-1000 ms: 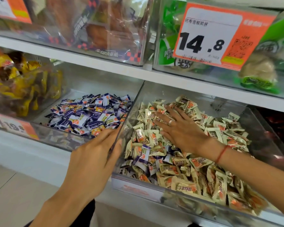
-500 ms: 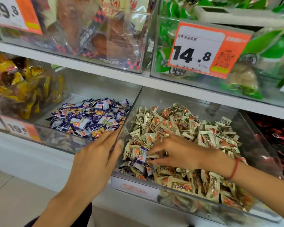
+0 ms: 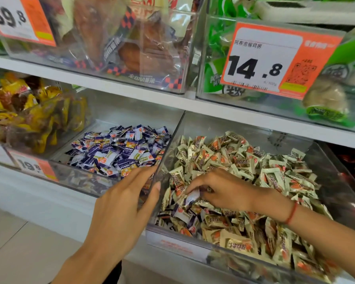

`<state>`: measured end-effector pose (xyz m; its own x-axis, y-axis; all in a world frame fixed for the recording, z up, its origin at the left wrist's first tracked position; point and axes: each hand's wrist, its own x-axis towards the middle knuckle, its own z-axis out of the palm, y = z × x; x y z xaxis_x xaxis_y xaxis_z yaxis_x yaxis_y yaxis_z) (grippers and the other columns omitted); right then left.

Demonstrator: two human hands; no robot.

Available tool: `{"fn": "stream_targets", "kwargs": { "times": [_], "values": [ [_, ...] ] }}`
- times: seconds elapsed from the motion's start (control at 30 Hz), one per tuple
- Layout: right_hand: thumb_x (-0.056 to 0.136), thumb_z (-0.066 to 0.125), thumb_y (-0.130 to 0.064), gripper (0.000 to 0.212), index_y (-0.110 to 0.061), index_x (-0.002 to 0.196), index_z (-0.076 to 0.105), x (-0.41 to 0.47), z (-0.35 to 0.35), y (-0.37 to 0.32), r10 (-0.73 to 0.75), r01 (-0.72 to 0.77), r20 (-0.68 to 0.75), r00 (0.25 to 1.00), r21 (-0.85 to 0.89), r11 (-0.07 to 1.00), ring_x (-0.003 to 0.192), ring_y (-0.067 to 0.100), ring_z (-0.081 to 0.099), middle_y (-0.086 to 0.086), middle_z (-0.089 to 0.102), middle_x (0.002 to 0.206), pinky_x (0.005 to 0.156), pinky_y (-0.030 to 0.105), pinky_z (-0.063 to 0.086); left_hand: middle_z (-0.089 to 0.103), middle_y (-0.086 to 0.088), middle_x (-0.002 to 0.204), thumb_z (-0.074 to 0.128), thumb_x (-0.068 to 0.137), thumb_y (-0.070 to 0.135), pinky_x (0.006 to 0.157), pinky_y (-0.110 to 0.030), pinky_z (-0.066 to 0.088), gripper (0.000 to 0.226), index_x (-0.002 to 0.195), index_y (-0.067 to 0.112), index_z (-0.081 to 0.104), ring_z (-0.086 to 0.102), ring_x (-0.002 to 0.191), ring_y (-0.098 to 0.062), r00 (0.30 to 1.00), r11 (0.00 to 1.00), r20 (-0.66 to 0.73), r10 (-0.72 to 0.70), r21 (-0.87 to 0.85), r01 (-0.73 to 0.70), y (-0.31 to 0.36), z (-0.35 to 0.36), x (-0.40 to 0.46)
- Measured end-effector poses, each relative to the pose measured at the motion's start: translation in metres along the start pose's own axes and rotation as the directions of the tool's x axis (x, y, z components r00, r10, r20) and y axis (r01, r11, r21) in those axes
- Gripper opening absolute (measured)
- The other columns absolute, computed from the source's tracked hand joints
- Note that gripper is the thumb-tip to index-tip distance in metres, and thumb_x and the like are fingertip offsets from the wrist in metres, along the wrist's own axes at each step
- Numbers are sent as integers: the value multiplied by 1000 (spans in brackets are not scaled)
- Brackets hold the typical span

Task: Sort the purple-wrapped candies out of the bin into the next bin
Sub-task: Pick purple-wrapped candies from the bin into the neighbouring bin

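While the right hand (image 3: 219, 189) is dipped into the near-left corner of the right-hand bin (image 3: 336, 181), a pale, purple-edged candy (image 3: 192, 196) is pinched between its curled fingertips, still low among the cream-and-orange candies (image 3: 244, 160); it is not yet lifted clear; the left hand (image 3: 119, 210) is laid against the clear divider wall (image 3: 168, 148) between the two bins, fingers straight and relaxed, nothing held, the wall apparently steadied. The neighbouring bin (image 3: 59, 158) to the left is already heaped with purple-wrapped candies (image 3: 119, 148), though how many of them were sorted across cannot be told. Work is judged to be left: at least a few more purple strays (image 3: 179, 214) are seen just below the pinching fingers, near the front wall, half buried among the cream ones; others may be hidden deeper; the pinched piece is yet to be carried over the divider and dropped.
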<state>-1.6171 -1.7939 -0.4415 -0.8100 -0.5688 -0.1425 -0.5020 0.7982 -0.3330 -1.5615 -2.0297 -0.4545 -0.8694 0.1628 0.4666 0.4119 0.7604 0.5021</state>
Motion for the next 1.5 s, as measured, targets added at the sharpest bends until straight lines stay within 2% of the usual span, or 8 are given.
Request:
{"fn": "stream_targets", "kwargs": {
  "times": [0.2, 0.47, 0.7, 0.87, 1.03, 1.23, 1.37, 1.5],
  "values": [
    [91, 64, -34, 46, -35, 134, 50, -3, 10, -21, -138, 148, 164, 977, -50, 988, 114, 5, 48, -12, 47, 133, 101, 32, 42, 54, 23, 112, 43, 97, 45, 48, -8, 34, 26, 121, 38, 51, 50, 59, 5, 1000, 1000, -8, 10, -17, -10, -3, 1, 0],
    [85, 61, -18, 41, -10, 125, 55, 19, 30, -31, -219, 283, 183, 958, -513, 810, 91, 29, 57, 9, 46, 132, 59, 33, 34, 60, 14, 111, 44, 99, 39, 49, -7, 32, 27, 120, 28, 56, 51, 56, 0, 1000, 1000, 1, 20, 16, -20, -3, 3, -2],
    [84, 70, -6, 22, -21, 99, 65, -4, 17, -15, 50, -27, -87, 995, 243, 970, 93, -13, 55, -18, 59, 104, 88, 8, 42, 53, 20, 111, 41, 99, 40, 48, -10, 33, 26, 120, 32, 54, 53, 52, -1, 1000, 1000, 1, 25, -5, -25, -4, 3, -1],
    [93, 57, -5, 35, -25, 122, 60, -10, 0, -21, 289, -250, 107, 951, 817, 519, 82, 0, 63, -7, 58, 111, 71, 12, 52, 52, 21, 111, 42, 99, 41, 48, -10, 34, 25, 119, 32, 54, 52, 51, 0, 1000, 1000, -4, 26, -7, -26, -4, 4, -2],
    [92, 36, -3, 27, -1, 112, 55, 7, 1, -25, 297, -330, 327, 897, 943, -42, 48, 7, 40, 2, 56, 75, 37, 15, 28, 57, 20, 110, 38, 95, 42, 50, -12, 35, 33, 122, 32, 55, 52, 57, 0, 1000, 1000, 17, 14, -29, -14, -3, 3, -2],
    [89, 66, -26, 14, -20, 101, 67, 19, 10, -25, 328, -286, 136, 935, 837, 467, 54, 7, 42, -3, 62, 81, 44, 13, 32, 49, 23, 113, 37, 98, 43, 51, -9, 35, 25, 121, 41, 46, 50, 57, 0, 1000, 1000, 17, 17, -19, -16, -3, 3, -1],
    [96, 56, -19, 16, -21, 110, 63, 21, 15, -25, 307, -266, 110, 945, 804, 531, 62, 11, 54, -4, 70, 89, 50, 15, 46, 47, 23, 114, 36, 96, 44, 50, -10, 35, 26, 121, 42, 43, 47, 56, 2, 999, 1000, 31, 24, -13, -24, -3, 2, -1],
    [94, 58, -35, 30, -29, 123, 58, 29, 31, -20, 162, -143, -160, 974, 124, 982, 65, 9, 63, -2, 66, 79, 60, 12, 40, 49, 22, 110, 32, 96, 46, 49, -21, 44, 27, 120, 41, 44, 49, 57, 1, 999, 999, 28, 36, -22, -35, -2, 1, -1]
  ]
}}
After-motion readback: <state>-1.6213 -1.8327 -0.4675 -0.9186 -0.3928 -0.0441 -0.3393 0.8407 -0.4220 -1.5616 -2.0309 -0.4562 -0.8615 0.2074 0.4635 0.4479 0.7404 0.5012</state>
